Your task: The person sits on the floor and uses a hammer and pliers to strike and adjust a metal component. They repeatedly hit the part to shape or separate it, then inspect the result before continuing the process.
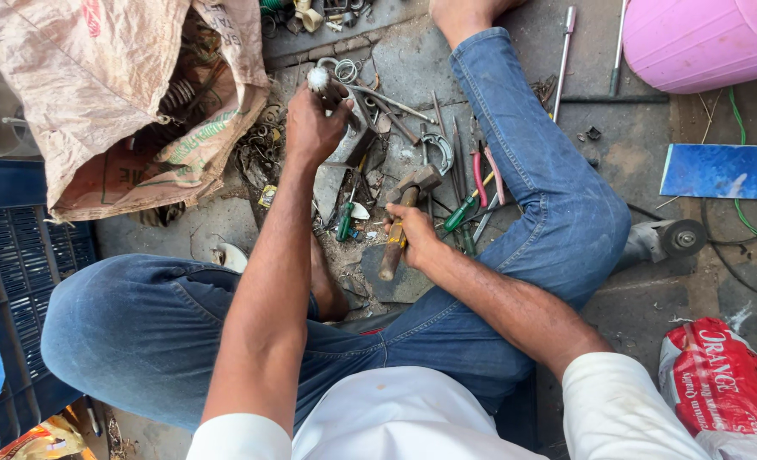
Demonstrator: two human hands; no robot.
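My left hand is raised and closed around a small metal part with a round pale end, held above a metal block on the floor. My right hand grips the wooden handle of a hammer; its steel head points away from me, just right of the block. I sit on the ground in blue jeans with my legs spread around the tools.
Screwdrivers, red-handled pliers, rods and scrap metal lie between my legs. A sack of metal parts sits at the left beside a blue crate. A pink bucket, a blue sheet and an angle grinder are to the right.
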